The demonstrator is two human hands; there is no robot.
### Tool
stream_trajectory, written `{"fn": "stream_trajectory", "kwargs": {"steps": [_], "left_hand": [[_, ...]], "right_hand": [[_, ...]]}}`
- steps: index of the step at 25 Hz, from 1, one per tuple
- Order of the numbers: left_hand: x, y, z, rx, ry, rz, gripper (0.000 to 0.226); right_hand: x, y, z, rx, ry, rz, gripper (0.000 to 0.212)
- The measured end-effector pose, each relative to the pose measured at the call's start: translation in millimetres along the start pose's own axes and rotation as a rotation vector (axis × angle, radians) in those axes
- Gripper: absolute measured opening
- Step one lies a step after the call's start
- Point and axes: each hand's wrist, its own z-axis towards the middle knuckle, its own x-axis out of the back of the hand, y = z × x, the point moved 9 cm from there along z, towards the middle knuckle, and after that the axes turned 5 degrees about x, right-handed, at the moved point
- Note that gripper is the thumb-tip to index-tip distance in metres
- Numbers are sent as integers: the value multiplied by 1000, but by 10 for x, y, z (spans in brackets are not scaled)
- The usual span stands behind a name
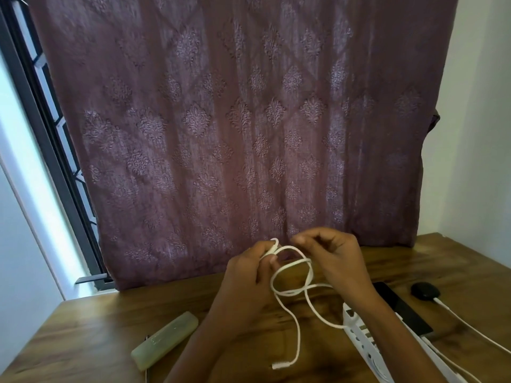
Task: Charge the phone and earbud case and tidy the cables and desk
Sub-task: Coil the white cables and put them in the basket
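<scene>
White cable (293,292) clamped in left hand (249,269), right hand (334,258); forearm (387,330) partly covers phone (406,313).

Behind the counter's (83,322) far edge hangs a curtain (235,134), a long case (166,340) lies toward the front left corner, a cable (293,294) loops over the middle between the left hand (249,275) and right hand (334,261), and rightward lie a slotted tray (359,335), the phone (401,310) and the earbud case (425,291).
</scene>
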Motion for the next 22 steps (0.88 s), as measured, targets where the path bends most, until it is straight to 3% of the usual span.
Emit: {"fn": "stream_trajectory", "kwargs": {"steps": [3, 7, 11, 13, 17, 22], "left_hand": [[71, -114, 2, 101, 79, -38, 21], [155, -318, 11, 242, 175, -138, 24], [115, -467, -8, 380, 201, -301, 25], [91, -497, -24, 402, 215, -331, 23], [115, -552, -54, 396, 233, -317, 23], [224, -662, -143, 443, 306, -389, 25]], "right_hand": [[137, 44, -147, -13, 136, -37, 19], [51, 233, -311, -127, -31, -90, 16], [-183, 484, -461, -482, -134, 548, 31], [-254, 552, -520, -581, -107, 690, 33], [-171, 620, -510, -588, 6, 530, 19], [-9, 668, -480, -639, 191, 694, 12]]}}
